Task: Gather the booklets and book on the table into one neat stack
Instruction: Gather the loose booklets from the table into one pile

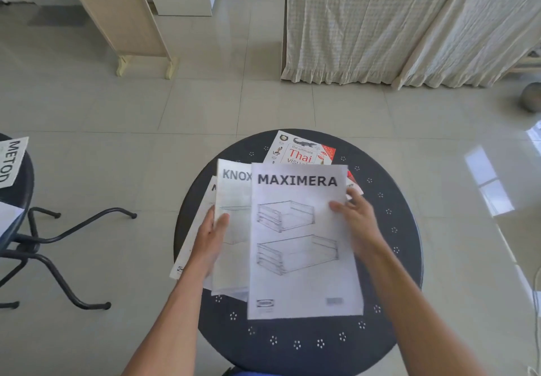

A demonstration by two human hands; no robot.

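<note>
On the round dark table (389, 258) several white booklets overlap. The MAXIMERA booklet (301, 244) lies on top at the front; my right hand (355, 217) grips its right edge, thumb on the cover. The KNOX booklet (232, 229) sits partly beneath it to the left, pinched at its left edge by my left hand (210, 241). Another white booklet (191, 244) pokes out under that at the table's left rim. A Thai visual book (301, 149) with a red corner lies at the far side, mostly covered.
A second dark table (17, 200) with black metal legs stands at the left, carrying a METOD booklet (11, 160). Pale tiled floor surrounds both. A wooden screen (117, 15) and a draped cream cloth (380, 24) stand farther back. A grey ball (531, 96) rests at the right.
</note>
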